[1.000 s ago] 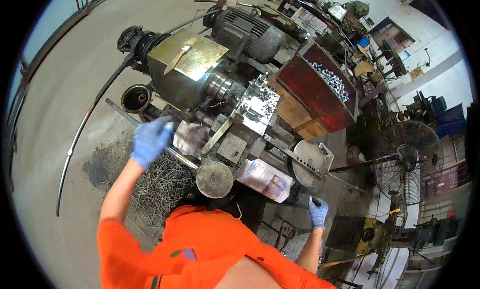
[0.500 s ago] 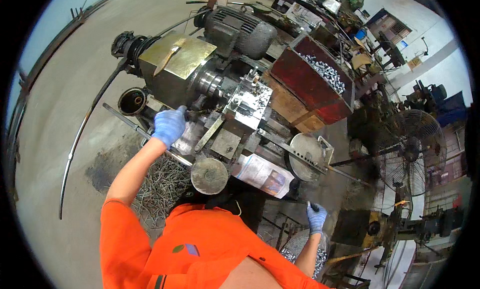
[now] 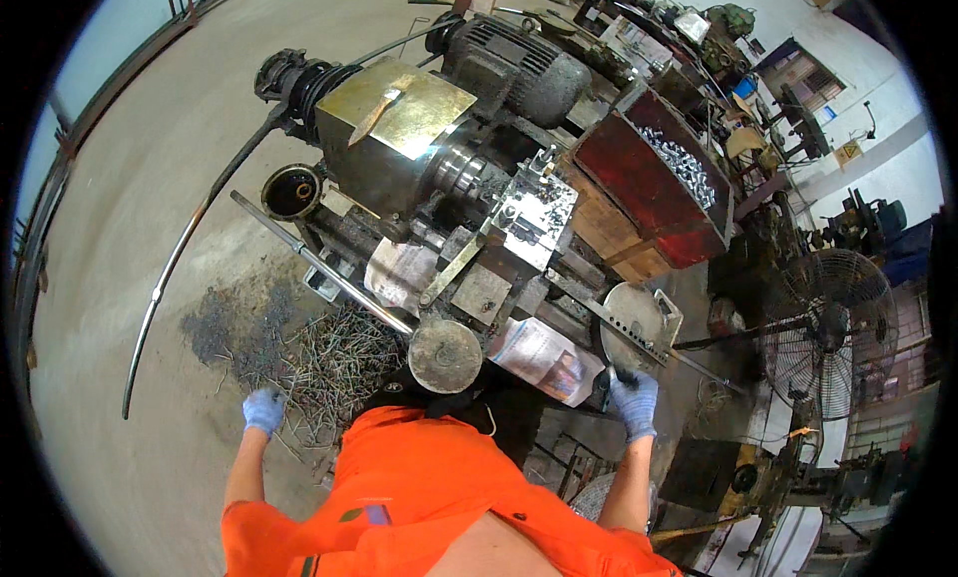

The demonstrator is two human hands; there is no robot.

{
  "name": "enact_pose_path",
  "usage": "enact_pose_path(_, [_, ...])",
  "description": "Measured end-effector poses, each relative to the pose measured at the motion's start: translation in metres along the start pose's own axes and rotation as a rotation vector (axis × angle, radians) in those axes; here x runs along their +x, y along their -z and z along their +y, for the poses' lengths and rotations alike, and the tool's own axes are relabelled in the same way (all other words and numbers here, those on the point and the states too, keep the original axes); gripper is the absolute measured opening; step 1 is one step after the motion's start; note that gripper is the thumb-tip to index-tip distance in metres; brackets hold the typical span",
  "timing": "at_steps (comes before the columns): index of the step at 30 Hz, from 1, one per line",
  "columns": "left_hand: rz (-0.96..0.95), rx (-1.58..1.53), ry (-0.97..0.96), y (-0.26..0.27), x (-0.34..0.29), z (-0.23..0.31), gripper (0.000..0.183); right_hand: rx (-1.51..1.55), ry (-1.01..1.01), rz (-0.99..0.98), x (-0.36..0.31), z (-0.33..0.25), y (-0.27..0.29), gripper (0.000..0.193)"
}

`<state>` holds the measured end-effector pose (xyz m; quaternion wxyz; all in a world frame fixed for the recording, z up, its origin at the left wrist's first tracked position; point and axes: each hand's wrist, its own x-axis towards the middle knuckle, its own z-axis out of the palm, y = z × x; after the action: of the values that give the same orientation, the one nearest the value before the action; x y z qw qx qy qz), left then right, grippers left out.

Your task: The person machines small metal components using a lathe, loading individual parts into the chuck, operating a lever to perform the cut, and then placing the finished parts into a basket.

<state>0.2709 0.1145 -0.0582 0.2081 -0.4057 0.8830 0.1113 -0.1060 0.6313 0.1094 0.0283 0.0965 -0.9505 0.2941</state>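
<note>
Hands in blue gloves: left hand (image 3: 263,411) at eight o'clock, fingers curled over the rod pile (image 3: 329,367), grip unclear; right hand (image 3: 635,403) at four o'clock clenches a dark lever handle (image 3: 605,385)

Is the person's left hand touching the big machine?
No, the left hand is down by the pile of metal rods on the floor, apart from the machine.

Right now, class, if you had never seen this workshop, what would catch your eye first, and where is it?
The big grimy machine fills the centre, with a brass-coloured plate on top. To its right stands a red bin holding shiny metal pieces. Below, the person's orange sleeves lead to blue gloves: the left hand is down by a heap of thin metal scraps on the floor, and the right hand grips a dark handle.
</note>
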Motion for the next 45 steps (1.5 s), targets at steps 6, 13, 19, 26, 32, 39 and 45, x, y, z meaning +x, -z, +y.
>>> enact_pose_path(6, [0.703, -0.154, 0.063, 0.029, 0.059, -0.043, 0.029, 0.085, 0.237, 0.011, 0.035, -0.091, 0.024, 0.020])
enact_pose_path(13, [1.050, -0.102, -0.084, 0.264, 0.083, -0.029, 0.032, -0.046, 0.855, -0.014, 0.106, -0.278, -0.021, 0.020])
enact_pose_path(19, [0.422, -0.477, 0.351, 0.216, 0.109, -0.110, 0.048, -0.539, 0.647, -0.402, 0.147, -0.342, -0.098, 0.041])
enact_pose_path(26, [0.631, -0.140, 0.344, 0.228, 0.069, -0.067, 0.061, -0.372, 0.679, -0.255, 0.161, -0.323, -0.133, 0.048])
enact_pose_path(32, [0.628, -0.208, 0.374, 0.220, 0.032, -0.004, 0.065, -0.320, 0.627, -0.193, 0.160, -0.317, -0.135, 0.044])
enact_pose_path(39, [0.690, -0.266, 0.354, 0.206, 0.003, 0.039, 0.058, -0.335, 0.681, -0.303, 0.162, -0.318, -0.125, 0.058])
enact_pose_path(45, [0.656, -0.342, 0.357, 0.208, 0.006, 0.041, 0.048, -0.470, 0.698, -0.279, 0.172, -0.319, -0.124, 0.059])
